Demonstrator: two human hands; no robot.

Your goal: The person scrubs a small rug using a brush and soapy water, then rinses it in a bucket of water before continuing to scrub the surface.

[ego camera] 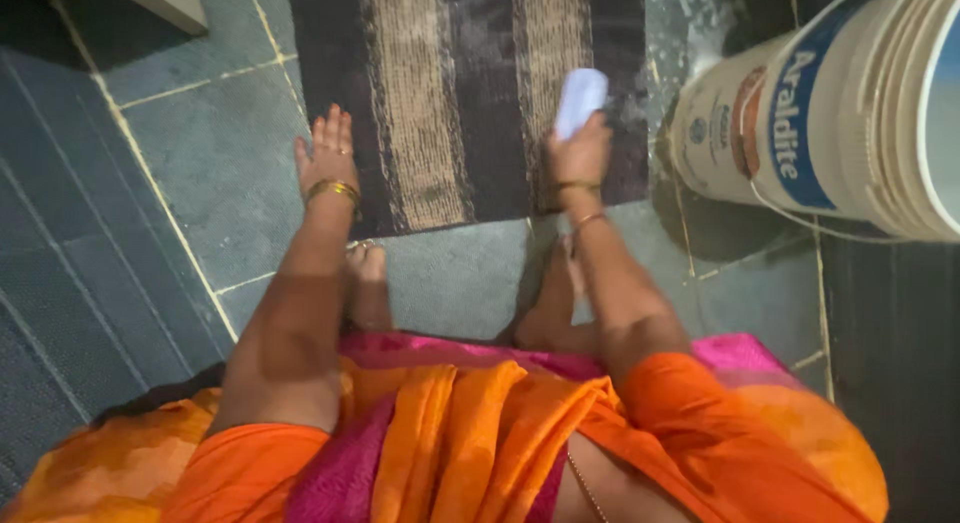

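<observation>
Big white plastic bucket [800, 113] lying on its side up at 2 o'clock, with a thin wire handle. Blue-grey tiled floor [190, 173] all around, pale grout lines, plus a wet splashy patch [690, 23] around 1 o'clock.

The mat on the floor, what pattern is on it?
The mat has dark and tan stripes, seen from the head view.
</observation>
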